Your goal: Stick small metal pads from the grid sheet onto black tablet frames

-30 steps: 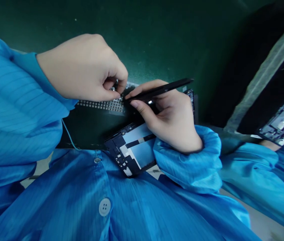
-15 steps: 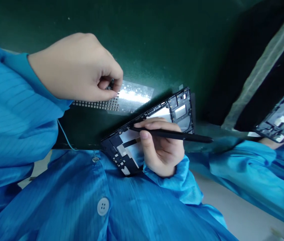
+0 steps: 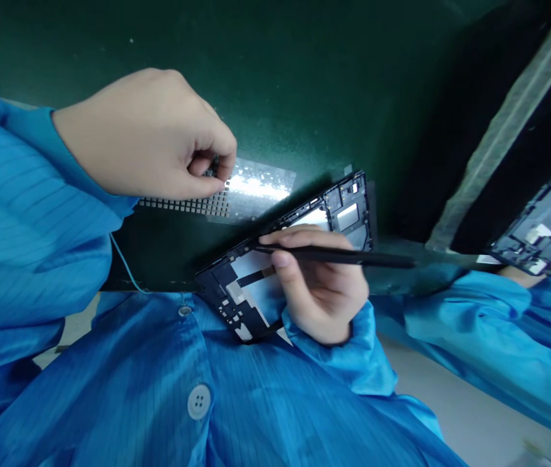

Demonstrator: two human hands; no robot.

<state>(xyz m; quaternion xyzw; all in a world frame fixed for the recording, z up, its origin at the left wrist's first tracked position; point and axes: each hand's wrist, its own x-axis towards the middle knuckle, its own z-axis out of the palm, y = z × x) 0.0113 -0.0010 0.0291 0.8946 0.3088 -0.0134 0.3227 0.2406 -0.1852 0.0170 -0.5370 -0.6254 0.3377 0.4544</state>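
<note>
My left hand [image 3: 153, 133] is closed in a pinch at the near edge of a clear sheet [image 3: 251, 188] carrying rows of small dark pads, which lies on the green mat [image 3: 304, 78]. What sits between the fingertips is too small to name. My right hand [image 3: 319, 279] grips black tweezers [image 3: 343, 256] like a pen. Their tip rests on the left inner edge of a black device frame [image 3: 348, 207] with white and silver inner parts. The frame lies tilted across the mat's near edge, partly under my right hand.
Both my arms and chest are in blue striped smock [image 3: 207, 389]. At the right, another person's blue sleeve [image 3: 499, 324] and hand hold a similar frame [image 3: 538, 240]. A pale strip [image 3: 494, 155] runs diagonally at the upper right.
My right hand has come down from the pad sheet to the device frame, and the tweezers' tip now rests on the frame's inner edge. My left hand has kept its pinch at the sheet.
</note>
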